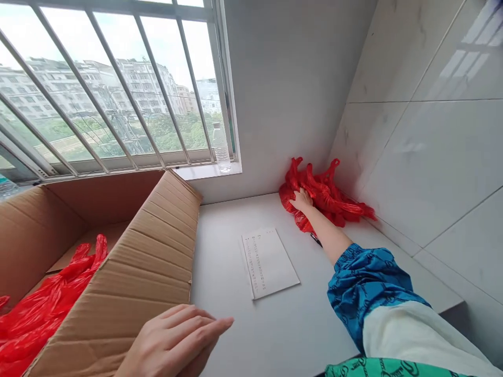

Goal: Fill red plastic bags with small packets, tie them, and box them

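Observation:
My right hand (302,200) reaches far forward into a heap of red plastic bags (324,193) piled in the corner. Its fingers close on the near left part of the heap, and their tips are partly hidden in the plastic. My left hand (176,343) is low in the view, in front of the cardboard box (145,251). Its fingers are stretched out and nothing shows in them. Inside the box lie more red plastic bags (51,298). A sheet of paper or thin notebook with handwriting (271,264) rests on the white tabletop between my hands.
A dark pen (315,240) lies beside the heap, partly behind my right forearm. On the windowsill stands a clear plastic bottle (222,149). A barred window (118,84) rises behind the box. A tiled wall (440,157) bounds the table on the right.

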### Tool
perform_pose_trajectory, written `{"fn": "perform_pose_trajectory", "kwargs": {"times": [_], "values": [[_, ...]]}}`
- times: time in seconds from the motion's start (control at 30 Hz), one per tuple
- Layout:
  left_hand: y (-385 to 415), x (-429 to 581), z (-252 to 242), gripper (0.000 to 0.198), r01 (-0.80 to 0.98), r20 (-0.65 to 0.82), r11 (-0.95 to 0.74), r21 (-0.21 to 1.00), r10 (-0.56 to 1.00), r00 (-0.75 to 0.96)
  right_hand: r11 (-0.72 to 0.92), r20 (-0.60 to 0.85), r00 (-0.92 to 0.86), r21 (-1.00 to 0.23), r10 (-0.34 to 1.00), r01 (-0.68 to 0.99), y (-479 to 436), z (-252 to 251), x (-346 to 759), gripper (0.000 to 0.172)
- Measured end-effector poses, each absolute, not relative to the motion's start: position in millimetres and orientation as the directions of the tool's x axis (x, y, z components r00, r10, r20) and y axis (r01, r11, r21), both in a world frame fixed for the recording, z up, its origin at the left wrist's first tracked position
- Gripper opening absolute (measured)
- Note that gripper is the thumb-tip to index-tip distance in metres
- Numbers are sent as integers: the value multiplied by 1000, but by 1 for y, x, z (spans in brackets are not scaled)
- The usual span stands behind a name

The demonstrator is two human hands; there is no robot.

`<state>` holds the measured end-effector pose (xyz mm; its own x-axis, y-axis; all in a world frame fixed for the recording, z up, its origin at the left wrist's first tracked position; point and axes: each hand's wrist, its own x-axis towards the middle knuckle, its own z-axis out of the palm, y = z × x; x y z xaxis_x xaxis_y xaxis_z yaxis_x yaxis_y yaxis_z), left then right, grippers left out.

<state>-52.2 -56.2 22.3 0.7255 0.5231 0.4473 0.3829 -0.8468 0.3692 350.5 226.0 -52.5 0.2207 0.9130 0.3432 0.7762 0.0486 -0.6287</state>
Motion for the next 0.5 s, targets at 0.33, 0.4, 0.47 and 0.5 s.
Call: {"fn": "perform_pose_trajectory", "kwargs": {"times": [0.33, 0.4, 0.47, 0.5], "values": [[-40, -16, -41, 26, 362, 325, -440, 822, 884, 338, 405, 480, -14, -724, 877, 559, 186, -2, 345, 30], [-27, -3, -48, 27, 277, 252, -300, 913, 947, 197, 466, 471, -121, -740, 874, 486, 164, 0, 329, 26], [-15, 8, -55, 29, 220, 219, -236, 946, 971, 100, 508, 453, -230, -761, 861, 404, 140, -8, 314, 22], [-10, 12, -59, 30, 217, 220, -230, 949, 973, 69, 515, 434, -285, -772, 855, 371, 128, -16, 308, 21]]}}
